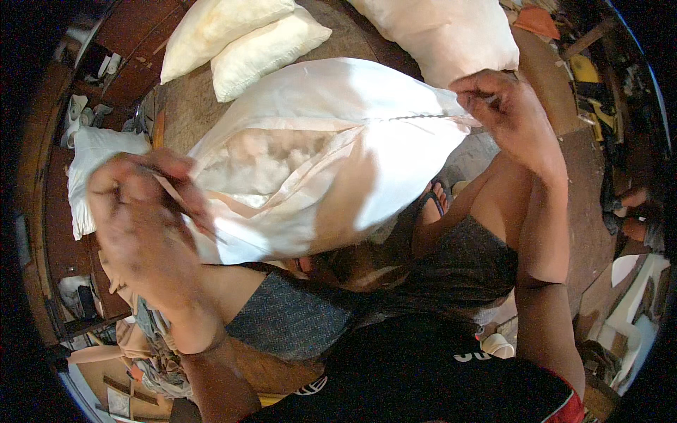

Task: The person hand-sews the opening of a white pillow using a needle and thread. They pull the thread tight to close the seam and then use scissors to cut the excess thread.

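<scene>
White cushion (402, 190), partly filled, held across the space above the person's bent legs, between the two hands; its long opening gapes toward the left. Beyond it lie a plump cream pillow (451, 35) at upper right and two pale yellow pillows (226, 32) at upper left, one overlapping the other. The left hand (144, 201), blurred, is at the cushion's left end; whether its fingers grip the cloth cannot be told. The right hand (501, 116) appears to pinch the right corner between bent fingertips. Loose filling (264, 158) shows in the opening; a puckered seam (416, 116) runs from there to the right corner. Likely faults: tilting or squeezing the cushion could push filling out of the gap; a hard pull between the ends could strain the seam; a slipping right pinch could let that corner drop.
</scene>
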### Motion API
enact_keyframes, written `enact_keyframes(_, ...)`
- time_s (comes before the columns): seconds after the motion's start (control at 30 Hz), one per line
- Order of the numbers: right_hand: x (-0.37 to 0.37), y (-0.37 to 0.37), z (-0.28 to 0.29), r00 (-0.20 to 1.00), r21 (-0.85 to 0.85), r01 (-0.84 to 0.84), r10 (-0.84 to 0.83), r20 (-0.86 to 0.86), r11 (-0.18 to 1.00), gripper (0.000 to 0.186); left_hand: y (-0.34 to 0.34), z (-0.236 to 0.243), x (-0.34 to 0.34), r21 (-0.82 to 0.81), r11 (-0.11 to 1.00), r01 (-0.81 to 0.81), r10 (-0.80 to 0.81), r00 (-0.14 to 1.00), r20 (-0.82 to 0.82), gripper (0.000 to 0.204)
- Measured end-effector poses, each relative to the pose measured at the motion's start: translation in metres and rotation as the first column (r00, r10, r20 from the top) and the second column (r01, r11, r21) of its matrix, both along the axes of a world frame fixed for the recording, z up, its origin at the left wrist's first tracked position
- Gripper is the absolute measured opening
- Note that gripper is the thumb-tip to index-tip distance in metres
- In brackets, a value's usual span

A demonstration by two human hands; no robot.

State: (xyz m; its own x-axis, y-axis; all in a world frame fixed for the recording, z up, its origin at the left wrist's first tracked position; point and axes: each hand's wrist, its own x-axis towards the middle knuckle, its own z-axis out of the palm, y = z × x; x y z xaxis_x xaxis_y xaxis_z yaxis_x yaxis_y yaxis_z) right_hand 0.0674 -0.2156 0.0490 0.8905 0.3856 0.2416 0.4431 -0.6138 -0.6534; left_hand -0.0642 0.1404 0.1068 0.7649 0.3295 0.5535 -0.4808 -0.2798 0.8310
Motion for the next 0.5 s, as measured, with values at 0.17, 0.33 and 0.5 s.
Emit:
enact_keyframes(0.17,-0.053,0.050,0.028,0.884,0.465,-0.296,0.424,-0.198,0.834,0.032,-0.033,-0.019,-0.025,0.278,0.907,0.316,-0.283,0.947,-0.154,0.014)
enact_keyframes(0.33,-0.090,0.091,0.005,0.658,0.676,-0.403,0.708,-0.255,0.617,0.041,-0.051,-0.036,-0.019,0.617,0.742,0.262,-0.379,0.923,0.065,0.015)
enact_keyframes(0.5,-0.081,0.082,0.007,0.782,0.576,-0.346,0.567,-0.259,0.741,0.027,-0.046,-0.039,-0.008,0.705,0.667,0.241,-0.349,0.937,0.010,0.016)
